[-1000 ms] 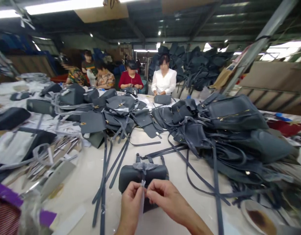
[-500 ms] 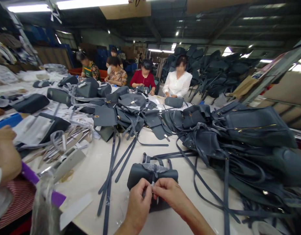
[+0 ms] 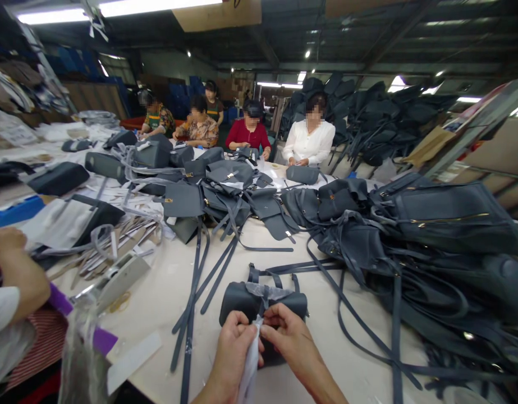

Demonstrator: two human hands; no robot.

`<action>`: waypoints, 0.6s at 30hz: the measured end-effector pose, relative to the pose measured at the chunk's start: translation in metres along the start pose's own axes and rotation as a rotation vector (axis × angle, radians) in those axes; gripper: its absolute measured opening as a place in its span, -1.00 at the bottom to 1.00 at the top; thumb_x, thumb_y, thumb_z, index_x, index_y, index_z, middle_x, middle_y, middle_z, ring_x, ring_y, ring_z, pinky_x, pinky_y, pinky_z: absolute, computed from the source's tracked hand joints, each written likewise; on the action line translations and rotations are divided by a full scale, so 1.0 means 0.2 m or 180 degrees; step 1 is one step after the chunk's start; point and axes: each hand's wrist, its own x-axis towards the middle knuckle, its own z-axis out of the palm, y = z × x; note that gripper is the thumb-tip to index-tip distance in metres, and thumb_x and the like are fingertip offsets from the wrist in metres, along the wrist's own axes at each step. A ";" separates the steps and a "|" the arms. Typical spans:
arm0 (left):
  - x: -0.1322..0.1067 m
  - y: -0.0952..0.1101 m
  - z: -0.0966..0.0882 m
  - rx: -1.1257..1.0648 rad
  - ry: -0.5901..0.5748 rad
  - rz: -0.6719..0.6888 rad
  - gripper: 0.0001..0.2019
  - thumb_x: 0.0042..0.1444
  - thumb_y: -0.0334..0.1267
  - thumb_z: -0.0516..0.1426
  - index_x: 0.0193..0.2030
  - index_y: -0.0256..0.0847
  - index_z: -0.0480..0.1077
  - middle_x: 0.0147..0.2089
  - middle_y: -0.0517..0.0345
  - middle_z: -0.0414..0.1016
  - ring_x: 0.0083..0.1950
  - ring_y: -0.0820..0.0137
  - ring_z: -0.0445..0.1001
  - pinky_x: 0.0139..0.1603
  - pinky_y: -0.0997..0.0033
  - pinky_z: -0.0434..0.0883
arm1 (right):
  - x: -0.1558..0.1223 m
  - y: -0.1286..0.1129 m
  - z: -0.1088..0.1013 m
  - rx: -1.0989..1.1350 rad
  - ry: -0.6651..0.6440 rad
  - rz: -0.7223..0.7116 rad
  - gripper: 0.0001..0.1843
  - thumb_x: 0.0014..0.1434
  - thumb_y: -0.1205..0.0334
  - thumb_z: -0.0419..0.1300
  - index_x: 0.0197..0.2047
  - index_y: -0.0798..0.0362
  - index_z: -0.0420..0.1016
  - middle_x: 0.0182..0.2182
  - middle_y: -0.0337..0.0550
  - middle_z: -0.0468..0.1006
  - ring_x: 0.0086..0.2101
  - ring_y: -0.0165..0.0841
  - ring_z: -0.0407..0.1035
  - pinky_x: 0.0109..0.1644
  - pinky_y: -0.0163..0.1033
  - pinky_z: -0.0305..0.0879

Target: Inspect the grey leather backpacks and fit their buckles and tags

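Factory floor under long strip lights, with dark bags heaped high at the back and a long pale worktop running away from the camera. We see several people seated along the far side, among them one in a red top and one in a white blouse, each bent over a grey bag. Nearest the camera, the left hand and the right hand are close together, both pinching a white plastic strip that hangs down between them. Just behind the hands, a small grey leather bag lies on the worktop, with a translucent grey wrap across its top and short straps sticking up beyond it. Long loose grey straps lie just to its left, not touching the hands. We see a big heap of grey leather bags to the right, with more bags and pale cut pieces beyond. At the left edge, a co-worker's hand and white sleeve show beside a clear plastic bag.
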 end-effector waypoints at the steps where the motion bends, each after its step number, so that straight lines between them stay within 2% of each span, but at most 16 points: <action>1: 0.00 0.00 0.00 -0.0003 0.0021 -0.0001 -0.57 -0.09 0.01 0.22 -0.33 -0.10 0.03 -0.63 0.33 0.42 -0.68 0.49 0.34 -0.61 0.54 0.22 | 0.00 0.01 0.01 0.0022 0.0129 -0.0045 -0.83 -0.13 0.24 0.28 -0.43 0.04 0.38 -0.56 -0.34 0.46 -0.59 -0.48 0.22 -0.53 -0.37 0.09; 3: 0.00 -0.01 0.00 -0.0025 0.0086 0.0015 -0.55 -0.12 0.02 0.23 -0.34 -0.09 0.01 -0.63 0.31 0.43 -0.67 0.47 0.35 -0.61 0.53 0.21 | -0.01 0.02 0.02 0.0103 0.0205 -0.0001 -0.81 -0.13 0.20 0.29 -0.45 0.05 0.37 -0.62 -0.38 0.40 -0.63 -0.51 0.15 -0.56 -0.38 0.02; 6: 0.00 -0.04 0.00 -0.0160 0.0101 -0.0055 -0.50 -0.19 -0.02 0.27 -0.35 -0.09 -0.01 -0.61 0.28 0.46 -0.65 0.46 0.38 -0.59 0.53 0.20 | -0.03 0.01 0.03 0.0554 -0.0185 0.0246 -0.73 -0.06 0.10 0.25 -0.31 0.07 0.38 -0.72 -0.45 0.31 -0.72 -0.57 -0.02 -0.64 -0.41 -0.20; 9: 0.00 -0.06 -0.02 -0.0434 -0.0064 -0.0226 -0.48 -0.28 -0.10 0.30 -0.35 -0.09 0.00 -0.61 0.28 0.46 -0.62 0.46 0.39 -0.53 0.51 0.24 | -0.06 -0.02 0.01 0.1206 -0.0568 0.0429 -0.70 -0.04 0.19 0.23 -0.19 0.08 0.37 -0.59 -0.37 0.44 -0.73 -0.64 -0.08 -0.65 -0.42 -0.32; 12: -0.03 -0.03 -0.02 -0.0658 -0.0210 -0.0436 -0.51 -0.29 -0.18 0.29 -0.34 -0.11 0.04 -0.58 0.26 0.48 -0.58 0.46 0.41 -0.48 0.49 0.28 | -0.08 -0.05 0.01 0.1940 -0.0865 0.0613 -0.67 -0.10 0.28 0.26 -0.20 0.09 0.39 -0.43 -0.27 0.52 -0.72 -0.69 -0.10 -0.65 -0.44 -0.30; 14: -0.04 -0.01 -0.02 -0.0717 -0.0305 -0.0585 -0.54 -0.28 -0.21 0.29 -0.34 -0.12 0.06 -0.58 0.26 0.47 -0.57 0.48 0.41 -0.49 0.51 0.26 | -0.09 -0.05 0.01 0.2310 -0.1022 0.0641 -0.62 -0.07 0.18 0.32 -0.15 0.08 0.39 -0.38 -0.26 0.51 -0.70 -0.70 -0.07 -0.64 -0.46 -0.26; 16: -0.03 -0.02 -0.02 -0.0661 -0.0341 -0.0575 -0.54 -0.27 -0.21 0.29 -0.35 -0.12 0.07 -0.60 0.30 0.43 -0.59 0.49 0.38 -0.53 0.53 0.22 | -0.09 -0.04 0.03 0.2312 -0.1057 0.0584 -0.51 -0.04 0.02 0.36 -0.10 0.06 0.37 -0.39 -0.29 0.46 -0.68 -0.69 -0.01 -0.64 -0.48 -0.19; 18: -0.02 -0.05 -0.03 -0.0489 -0.0312 -0.0324 -0.54 -0.24 -0.16 0.31 -0.36 -0.11 0.07 -0.63 0.35 0.40 -0.62 0.49 0.35 -0.57 0.54 0.18 | -0.09 -0.03 0.06 0.1932 -0.0898 0.0446 -0.40 -0.12 -0.04 0.42 -0.08 0.04 0.34 -0.43 -0.35 0.41 -0.64 -0.64 0.11 -0.62 -0.49 -0.05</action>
